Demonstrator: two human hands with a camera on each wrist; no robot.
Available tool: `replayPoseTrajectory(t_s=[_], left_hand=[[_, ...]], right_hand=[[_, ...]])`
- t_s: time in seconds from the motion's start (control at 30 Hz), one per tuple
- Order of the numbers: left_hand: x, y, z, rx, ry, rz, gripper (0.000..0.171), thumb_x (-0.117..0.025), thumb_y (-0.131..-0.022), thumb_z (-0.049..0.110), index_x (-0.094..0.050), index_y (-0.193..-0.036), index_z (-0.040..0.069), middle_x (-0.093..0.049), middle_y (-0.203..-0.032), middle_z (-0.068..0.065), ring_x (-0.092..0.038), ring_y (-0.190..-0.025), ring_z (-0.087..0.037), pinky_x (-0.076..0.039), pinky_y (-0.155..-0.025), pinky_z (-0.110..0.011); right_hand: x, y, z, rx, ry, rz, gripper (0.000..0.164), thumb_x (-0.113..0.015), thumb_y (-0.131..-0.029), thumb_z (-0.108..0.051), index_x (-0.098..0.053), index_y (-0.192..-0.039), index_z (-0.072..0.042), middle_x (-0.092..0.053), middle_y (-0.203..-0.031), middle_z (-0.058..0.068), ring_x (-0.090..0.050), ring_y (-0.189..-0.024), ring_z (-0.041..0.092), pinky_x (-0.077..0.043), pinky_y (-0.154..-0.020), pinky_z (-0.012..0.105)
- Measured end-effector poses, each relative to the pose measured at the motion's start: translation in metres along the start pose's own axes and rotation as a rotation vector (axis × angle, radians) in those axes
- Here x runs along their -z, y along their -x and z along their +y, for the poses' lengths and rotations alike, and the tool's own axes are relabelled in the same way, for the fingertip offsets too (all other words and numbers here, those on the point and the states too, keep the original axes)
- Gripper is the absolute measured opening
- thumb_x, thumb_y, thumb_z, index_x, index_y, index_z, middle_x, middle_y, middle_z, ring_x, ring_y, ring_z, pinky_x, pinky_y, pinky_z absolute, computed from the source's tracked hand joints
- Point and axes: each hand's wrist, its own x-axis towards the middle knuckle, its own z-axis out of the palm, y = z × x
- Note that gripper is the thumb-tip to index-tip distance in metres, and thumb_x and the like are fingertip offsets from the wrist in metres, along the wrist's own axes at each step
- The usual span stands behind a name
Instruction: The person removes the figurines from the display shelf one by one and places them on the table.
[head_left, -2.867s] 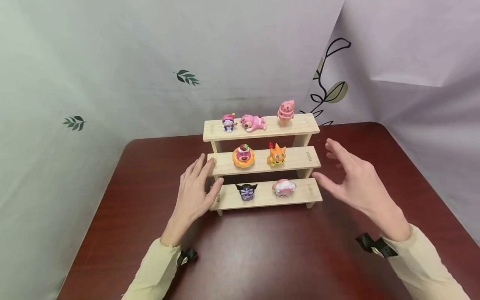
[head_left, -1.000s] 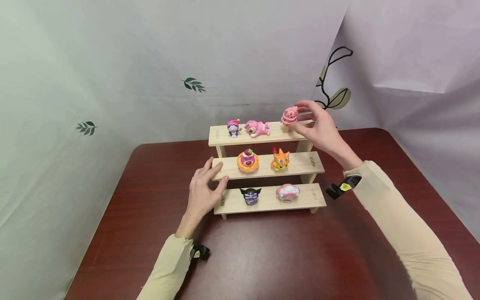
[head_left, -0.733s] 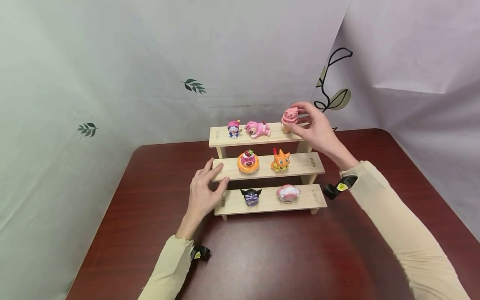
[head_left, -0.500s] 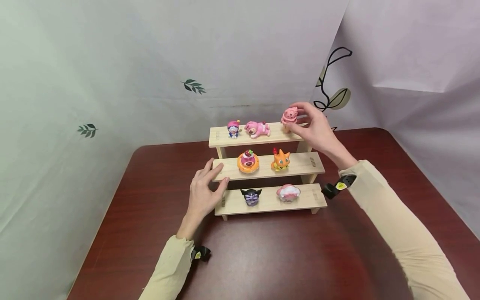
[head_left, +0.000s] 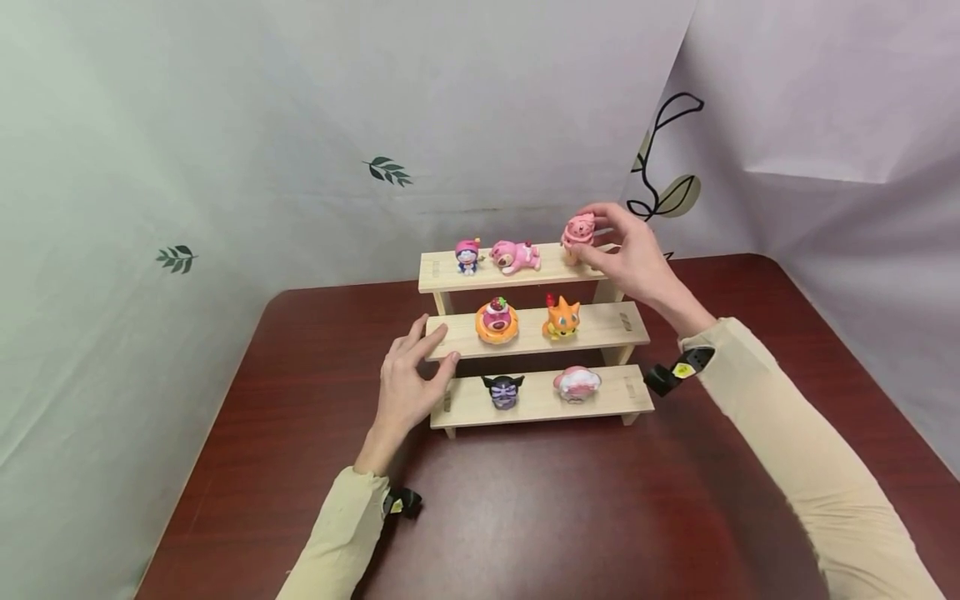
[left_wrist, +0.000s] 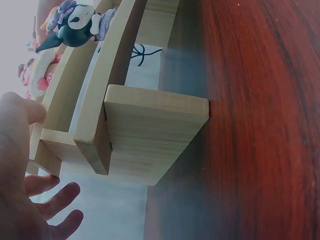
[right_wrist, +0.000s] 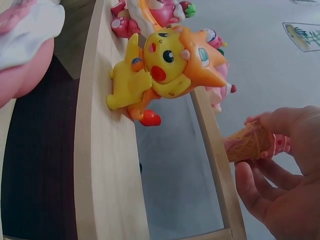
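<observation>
A three-tier wooden display stand [head_left: 525, 406] holds several small toy figurines. My right hand [head_left: 633, 254] is at the right of the top tier, with thumb and fingers pinching a pink ice-cream-cone figurine [head_left: 578, 230]. In the right wrist view, the waffle cone [right_wrist: 247, 142] of that figurine stands at the top board, between the fingertips. My left hand [head_left: 405, 383] holds the left end of the middle tier, thumb and fingers at the board. The left wrist view shows this hand [left_wrist: 17, 165] around the board's end, with the other fingers spread beyond it.
The top tier also bears a pink-hatted blue figurine [head_left: 467, 257] and a lying pink bear [head_left: 515, 257]. Below sit an orange ring figurine [head_left: 497, 322] and an orange-hooded yellow one [head_left: 562, 318]. A black-and-purple figurine [head_left: 503, 391] and a pink-and-white one [head_left: 577, 384] occupy the bottom tier.
From beside the stand, my right hand has moved up and left to the top tier and taken hold of the ice-cream-cone figurine. Over the last half second, both hands stay almost still.
</observation>
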Motion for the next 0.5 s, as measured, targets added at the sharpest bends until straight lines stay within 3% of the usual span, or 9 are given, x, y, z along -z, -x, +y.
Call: replayPoseTrajectory(t_s=[0.5], left_hand=[[0.001, -0.003, -0.002, -0.018, -0.019, 0.004, 0.043, -0.079, -0.083, 0.023, -0.073, -0.121, 0.005, -0.059, -0.134, -0.024, -0.060, -0.098, -0.042, -0.046, -0.080, -0.056]], right_hand=[[0.000, 0.010, -0.012, 0.055, 0.012, 0.004, 0.042, -0.074, -0.090, -0.009, -0.058, -0.129, -0.005, -0.063, -0.118, 0.014, -0.064, -0.098, 0.029, -0.047, -0.081, 0.027]])
